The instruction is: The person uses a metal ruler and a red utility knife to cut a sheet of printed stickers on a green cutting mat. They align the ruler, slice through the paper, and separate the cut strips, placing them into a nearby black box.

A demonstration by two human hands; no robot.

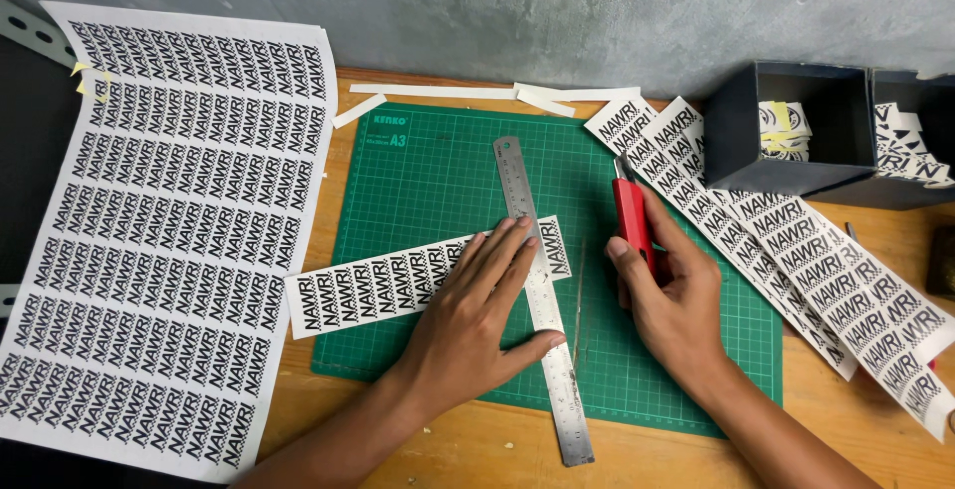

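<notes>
My left hand point(476, 312) lies flat, fingers spread, pressing a printed label strip point(368, 285) and a steel ruler point(538, 295) onto the green cutting mat point(438, 171). The ruler runs across the strip near its right end. My right hand point(668, 300) grips a red utility knife point(631, 218), blade end pointing away from me, just right of the ruler and apart from it. A thin paper sliver point(578, 302) lies between ruler and right hand.
A large printed label sheet point(159, 210) covers the left. Cut label strips point(806, 270) fan out at right. Two dark open boxes point(796, 131) holding cut labels stand at back right. White paper offcuts point(477, 92) lie along the mat's far edge by the grey wall.
</notes>
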